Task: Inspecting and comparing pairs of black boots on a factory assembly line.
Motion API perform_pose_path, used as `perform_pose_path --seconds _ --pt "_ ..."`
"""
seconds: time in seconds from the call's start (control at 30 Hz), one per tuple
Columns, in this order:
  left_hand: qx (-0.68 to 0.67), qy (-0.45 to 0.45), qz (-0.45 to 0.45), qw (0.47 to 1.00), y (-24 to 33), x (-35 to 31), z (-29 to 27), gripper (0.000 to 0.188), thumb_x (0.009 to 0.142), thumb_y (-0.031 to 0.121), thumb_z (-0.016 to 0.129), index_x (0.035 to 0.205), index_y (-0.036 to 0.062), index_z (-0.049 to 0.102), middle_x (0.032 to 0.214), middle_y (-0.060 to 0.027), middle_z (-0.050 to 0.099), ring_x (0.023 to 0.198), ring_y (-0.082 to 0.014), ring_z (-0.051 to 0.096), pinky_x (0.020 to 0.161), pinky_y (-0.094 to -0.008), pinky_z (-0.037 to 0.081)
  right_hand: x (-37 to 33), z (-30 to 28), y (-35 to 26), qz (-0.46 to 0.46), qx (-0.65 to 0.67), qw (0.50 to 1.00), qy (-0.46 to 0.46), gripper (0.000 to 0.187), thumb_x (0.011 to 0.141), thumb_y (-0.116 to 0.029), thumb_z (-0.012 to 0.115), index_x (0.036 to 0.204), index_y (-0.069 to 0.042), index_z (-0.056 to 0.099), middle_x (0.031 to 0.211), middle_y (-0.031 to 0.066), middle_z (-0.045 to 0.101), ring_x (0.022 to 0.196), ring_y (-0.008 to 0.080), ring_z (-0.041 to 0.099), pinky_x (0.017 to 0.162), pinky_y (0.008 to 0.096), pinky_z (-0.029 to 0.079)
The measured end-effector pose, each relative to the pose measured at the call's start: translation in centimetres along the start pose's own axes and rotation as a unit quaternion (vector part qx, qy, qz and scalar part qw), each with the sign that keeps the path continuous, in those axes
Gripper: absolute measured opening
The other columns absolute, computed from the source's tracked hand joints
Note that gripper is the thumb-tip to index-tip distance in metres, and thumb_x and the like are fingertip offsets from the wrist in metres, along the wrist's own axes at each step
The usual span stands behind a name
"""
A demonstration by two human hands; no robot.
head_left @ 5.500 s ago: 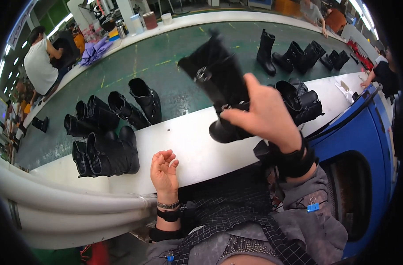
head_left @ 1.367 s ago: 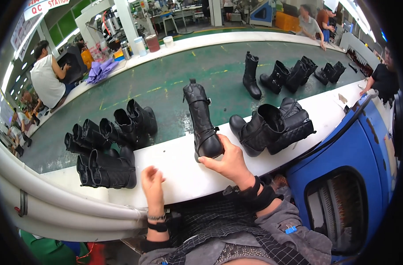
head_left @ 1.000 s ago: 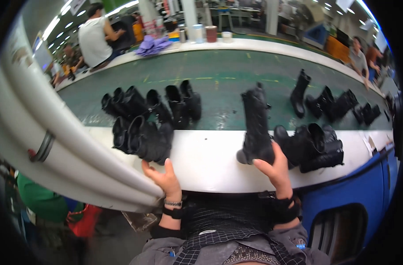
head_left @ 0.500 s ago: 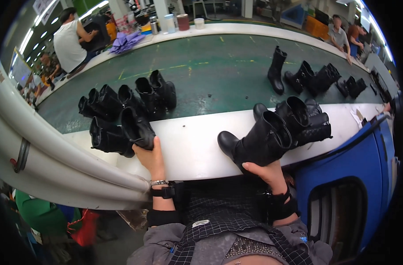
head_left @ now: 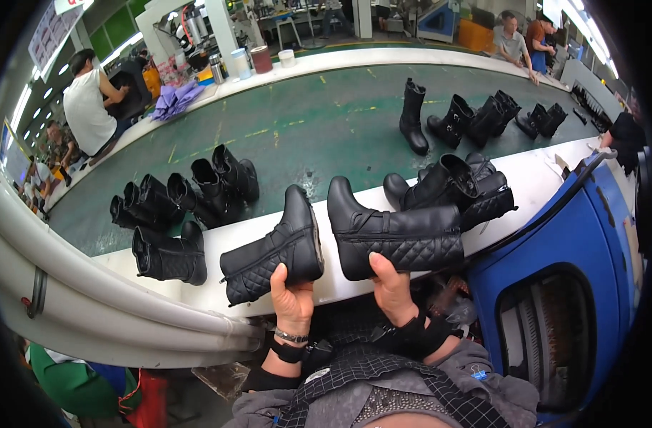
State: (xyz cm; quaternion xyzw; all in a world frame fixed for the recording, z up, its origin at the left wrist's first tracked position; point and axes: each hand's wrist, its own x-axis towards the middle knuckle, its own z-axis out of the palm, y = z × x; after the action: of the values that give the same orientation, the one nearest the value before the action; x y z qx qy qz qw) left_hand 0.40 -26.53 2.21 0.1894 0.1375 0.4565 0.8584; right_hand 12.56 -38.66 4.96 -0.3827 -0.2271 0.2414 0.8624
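1. A black leather ankle-strapped boot with a quilted side panel (head_left: 276,253) was held near the middle of the frame, its toe pointed upward in the picture and its shaft turned to the left.
2. A matching black quilted boot with a long side zipper (head_left: 397,235) was held just right of centre, its shaft turned to the right, so that the two soles were faced toward each other across a gap.
3. The first boot was grasped near its heel by the bare left hand (head_left: 292,303), the thumb being laid on the quilting; the second was gripped likewise by the bare right hand (head_left: 393,289). Most of the fingers were hidden.
4. Beneath both boots a long white counter (head_left: 336,289) was seen; whether it was touched by them could not be told.
5. On its left part a black zippered boot (head_left: 170,255) was placed, while more black boots (head_left: 440,185) were crowded right of centre.
6. Beyond, a green surface with yellow markings (head_left: 304,143) was occupied by dark boots grouped at left and upper right.
7. The right edge was filled by a blue machine with a dark opening (head_left: 554,250).
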Motion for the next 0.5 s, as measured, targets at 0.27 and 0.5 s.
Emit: perform_pose_path --seconds 0.27,0.5 --pt "-0.015 -0.027 0.005 1.000 -0.8 -1.2 0.7 0.042 0.085 0.021 0.064 0.121 0.0018 0.058 0.119 -0.0102 0.065 0.111 -0.0243 0.063 0.099 -0.0397 0.051 -1.1 0.5 1.9 0.021 0.062 0.998 0.008 0.053 0.084 -0.011 0.062 0.134 -0.009 0.047 0.127 0.0056 0.054 0.117 0.0208 0.054 0.104 0.0387 0.043" --pt "-0.011 -0.032 0.001 0.999 -1.0 -1.9 0.4 0.040 0.085 0.021 0.064 0.119 0.0017 0.060 0.118 -0.0107 0.065 0.110 -0.0236 0.063 0.099 -0.0396 0.051 -0.9 0.4 2.1 0.015 0.074 0.997 0.007 0.052 0.084 -0.013 0.063 0.133 -0.010 0.048 0.127 0.0059 0.055 0.117 0.0216 0.055 0.103 0.0403 0.044"
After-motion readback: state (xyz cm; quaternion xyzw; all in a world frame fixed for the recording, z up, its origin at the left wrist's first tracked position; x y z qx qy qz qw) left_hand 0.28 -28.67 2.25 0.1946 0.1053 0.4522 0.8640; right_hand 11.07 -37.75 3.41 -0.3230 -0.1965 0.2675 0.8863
